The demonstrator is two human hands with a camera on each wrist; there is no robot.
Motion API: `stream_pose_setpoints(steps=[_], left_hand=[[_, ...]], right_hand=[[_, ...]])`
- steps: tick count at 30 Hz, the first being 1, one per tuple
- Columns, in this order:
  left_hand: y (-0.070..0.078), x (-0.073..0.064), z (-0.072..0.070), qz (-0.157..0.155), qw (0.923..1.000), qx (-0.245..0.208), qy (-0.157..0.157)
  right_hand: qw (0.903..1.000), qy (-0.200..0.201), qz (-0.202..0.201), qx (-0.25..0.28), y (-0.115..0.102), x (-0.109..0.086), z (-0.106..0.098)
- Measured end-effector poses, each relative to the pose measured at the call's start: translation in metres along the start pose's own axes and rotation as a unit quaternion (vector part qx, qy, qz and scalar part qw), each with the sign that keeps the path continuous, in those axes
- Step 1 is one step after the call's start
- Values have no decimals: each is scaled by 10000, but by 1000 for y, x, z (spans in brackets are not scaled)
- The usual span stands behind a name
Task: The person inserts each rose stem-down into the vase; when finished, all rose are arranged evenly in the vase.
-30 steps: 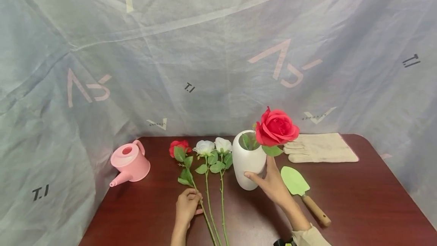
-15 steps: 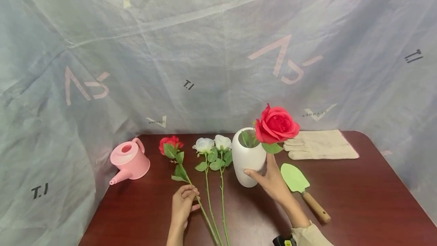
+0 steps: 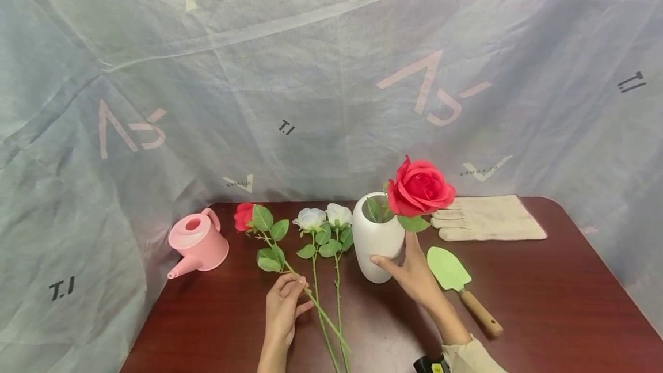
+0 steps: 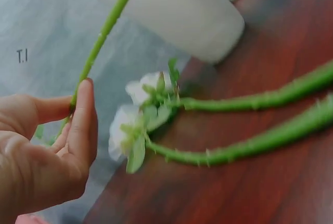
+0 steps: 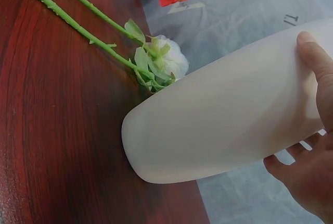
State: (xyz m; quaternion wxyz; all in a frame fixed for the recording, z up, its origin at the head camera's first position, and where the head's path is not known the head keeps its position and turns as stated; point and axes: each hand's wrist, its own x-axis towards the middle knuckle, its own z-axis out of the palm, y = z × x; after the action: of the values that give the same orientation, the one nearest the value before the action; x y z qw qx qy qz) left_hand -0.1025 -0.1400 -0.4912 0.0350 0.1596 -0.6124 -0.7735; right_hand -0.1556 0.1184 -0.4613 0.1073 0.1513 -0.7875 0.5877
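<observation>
My left hand pinches the green stem of a red rose between thumb and fingers; the stem slants across two white roses lying side by side. In the left wrist view it is off the table. My right hand grips the side of a white vase, thumb on the front and fingers round the right side. The vase stands upright on the table. One large red rose leans out of its mouth to the right, with its lower stem hidden inside.
A pink watering can stands at the left, spout toward the front. To the right lie a green trowel with a wooden handle and a pale work glove behind it. Grey cloth hangs behind the table.
The left hand has raised the red rose's stem. Its bloom has swung left toward the watering can, and its lower end now crosses the white roses' stems. The right hand and vase stay put.
</observation>
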Motion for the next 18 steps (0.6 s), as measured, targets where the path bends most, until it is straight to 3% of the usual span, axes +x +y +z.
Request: stream_pose_setpoints(steps=[5, 11, 18], left_hand=[[15, 4, 14, 178, 9968, -775, -109], [38, 8, 34, 336, 9818, -1865, -76], [57, 5, 51, 683, 9689, -2378, -109]], right_hand=[[10000, -64, -8, 33, -10, -2, -1], [9999, -80, 60, 99, -36, -5, -3], [9999, -99, -35, 119, -36, -4, -3]])
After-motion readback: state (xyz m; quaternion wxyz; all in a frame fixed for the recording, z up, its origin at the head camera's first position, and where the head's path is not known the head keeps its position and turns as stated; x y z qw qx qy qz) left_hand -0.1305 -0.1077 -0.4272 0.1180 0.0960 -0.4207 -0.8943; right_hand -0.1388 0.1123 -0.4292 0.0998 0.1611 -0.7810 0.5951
